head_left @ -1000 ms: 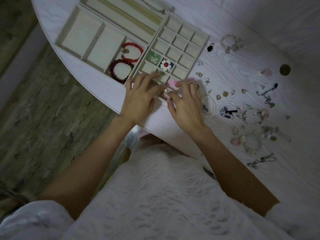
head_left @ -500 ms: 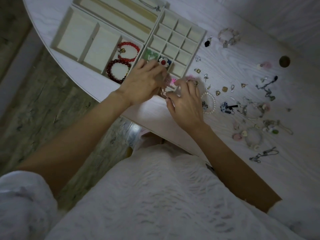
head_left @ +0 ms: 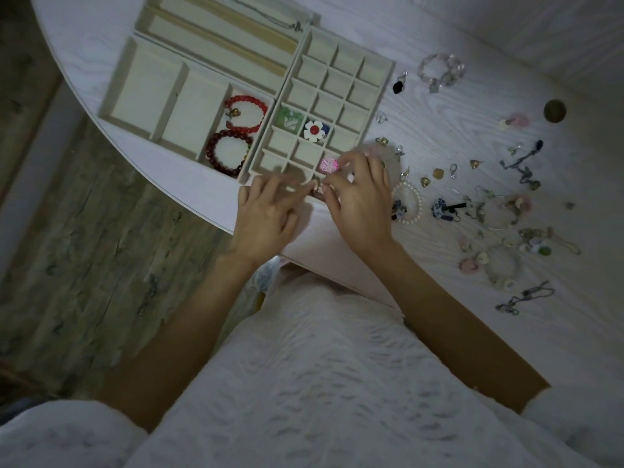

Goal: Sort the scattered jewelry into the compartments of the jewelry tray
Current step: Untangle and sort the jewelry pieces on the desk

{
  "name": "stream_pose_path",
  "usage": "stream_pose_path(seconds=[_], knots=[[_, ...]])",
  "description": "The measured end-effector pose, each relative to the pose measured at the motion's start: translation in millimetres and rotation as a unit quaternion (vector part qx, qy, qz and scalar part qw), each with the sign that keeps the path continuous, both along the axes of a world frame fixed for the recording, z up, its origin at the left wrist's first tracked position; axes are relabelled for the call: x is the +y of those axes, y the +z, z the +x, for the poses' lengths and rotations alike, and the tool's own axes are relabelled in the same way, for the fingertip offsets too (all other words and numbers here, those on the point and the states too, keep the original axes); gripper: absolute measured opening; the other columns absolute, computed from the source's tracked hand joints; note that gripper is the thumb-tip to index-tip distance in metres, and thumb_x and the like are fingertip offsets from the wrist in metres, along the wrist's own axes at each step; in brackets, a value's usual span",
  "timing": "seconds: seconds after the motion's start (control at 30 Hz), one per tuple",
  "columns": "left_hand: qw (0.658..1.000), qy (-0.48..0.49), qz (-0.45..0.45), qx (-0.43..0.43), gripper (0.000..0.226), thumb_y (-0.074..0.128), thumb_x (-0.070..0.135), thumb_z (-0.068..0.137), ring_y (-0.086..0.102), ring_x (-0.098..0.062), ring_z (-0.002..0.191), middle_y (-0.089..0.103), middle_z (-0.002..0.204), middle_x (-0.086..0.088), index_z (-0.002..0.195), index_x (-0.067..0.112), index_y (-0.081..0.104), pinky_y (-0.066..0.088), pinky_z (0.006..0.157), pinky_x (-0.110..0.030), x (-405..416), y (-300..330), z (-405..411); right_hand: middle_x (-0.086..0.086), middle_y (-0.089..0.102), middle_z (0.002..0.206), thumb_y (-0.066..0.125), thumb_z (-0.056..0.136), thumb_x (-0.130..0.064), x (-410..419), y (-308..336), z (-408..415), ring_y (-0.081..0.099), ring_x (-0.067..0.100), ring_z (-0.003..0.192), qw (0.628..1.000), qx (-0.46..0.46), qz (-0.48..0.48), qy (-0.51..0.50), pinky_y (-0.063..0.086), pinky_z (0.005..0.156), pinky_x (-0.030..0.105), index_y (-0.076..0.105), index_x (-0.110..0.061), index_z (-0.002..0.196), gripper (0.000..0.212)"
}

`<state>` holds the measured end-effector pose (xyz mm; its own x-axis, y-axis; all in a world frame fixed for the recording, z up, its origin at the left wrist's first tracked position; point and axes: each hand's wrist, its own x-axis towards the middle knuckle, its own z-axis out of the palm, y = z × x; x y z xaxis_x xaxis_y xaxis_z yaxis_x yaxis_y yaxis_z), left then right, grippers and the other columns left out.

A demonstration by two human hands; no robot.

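beige felt lines the jewelry tray [head_left: 388, 67] seen from the head camera on the white table [head_left: 506, 332]. a pink flower charm [head_left: 329, 165] lies in a near-row grid compartment, touched by the right hand [head_left: 359, 201] (its grip cannot be told). the left hand [head_left: 266, 214] rests at the tray's near edge with fingers extended. two red bead bracelets [head_left: 233, 135] share one compartment; loose jewelry [head_left: 499, 211] is scattered at right.

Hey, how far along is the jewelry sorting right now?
Early on. Done: two red beaded bracelets share one long compartment of the beige jewelry tray; a green piece and a white flower with red centre fill small cells. In hand: the right hand and left hand work at the pink flower charm in a near cell. Left: the pearl bracelet, clear bead bracelet, chains and small charms on the white table.
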<state>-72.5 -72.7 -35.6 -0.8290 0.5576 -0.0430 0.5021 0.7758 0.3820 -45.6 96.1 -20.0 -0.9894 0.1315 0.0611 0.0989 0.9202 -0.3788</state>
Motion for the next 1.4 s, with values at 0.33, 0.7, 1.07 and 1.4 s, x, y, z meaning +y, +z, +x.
stream_pose_path(seconds=[0.33,0.7,1.07,1.4], knots=[[0.989,0.109,0.101,-0.013,0.021,0.052,0.027,0.09,0.042,-0.018,0.099,0.064,0.104,0.0,0.1,0.021,0.07,0.02,0.08,-0.024,9.9,-4.7,-12.9,0.003,0.057,0.108,0.076,0.075,-0.025,-8.5,-7.1,-15.1,0.042,0.03,0.113,0.991,-0.065,-0.097,-0.066,0.012,0.1,0.016,0.076,-0.018,0.083,0.01],[0.99,0.114,0.069,-0.038,0.013,0.064,0.031,0.083,0.054,-0.029,0.094,0.069,0.094,0.001,0.09,0.024,0.073,0.022,0.074,-0.028,21.5,3.3,-19.5,0.004,0.057,0.108,0.076,0.074,-0.028,-3.7,-5.9,-18.5,0.042,0.03,0.111,0.99,-0.086,-0.113,-0.008,0.035,0.096,0.044,0.076,-0.02,0.084,0.013],[0.997,0.035,0.055,0.049,0.02,0.056,0.028,0.089,0.047,-0.02,0.092,0.066,0.096,0.003,0.099,0.023,0.072,0.028,0.076,-0.03,13.9,-1.7,-18.7,0.004,0.061,0.103,0.073,0.078,-0.022,-5.3,-8.0,-15.6,0.046,0.028,0.109,0.995,-0.054,-0.068,-0.056,0.035,0.102,0.04,0.076,-0.015,0.083,0.009],[0.995,-0.022,0.0,0.1,0.031,0.051,0.027,0.09,0.042,-0.021,0.1,0.063,0.111,0.003,0.116,0.028,0.068,0.027,0.076,-0.034,12.7,-0.1,-16.2,0.004,0.062,0.099,0.075,0.074,-0.023,-9.3,-8.2,-5.8,0.05,0.031,0.103,0.999,-0.025,0.004,-0.032,0.025,0.093,0.032,0.076,-0.014,0.076,0.009]])
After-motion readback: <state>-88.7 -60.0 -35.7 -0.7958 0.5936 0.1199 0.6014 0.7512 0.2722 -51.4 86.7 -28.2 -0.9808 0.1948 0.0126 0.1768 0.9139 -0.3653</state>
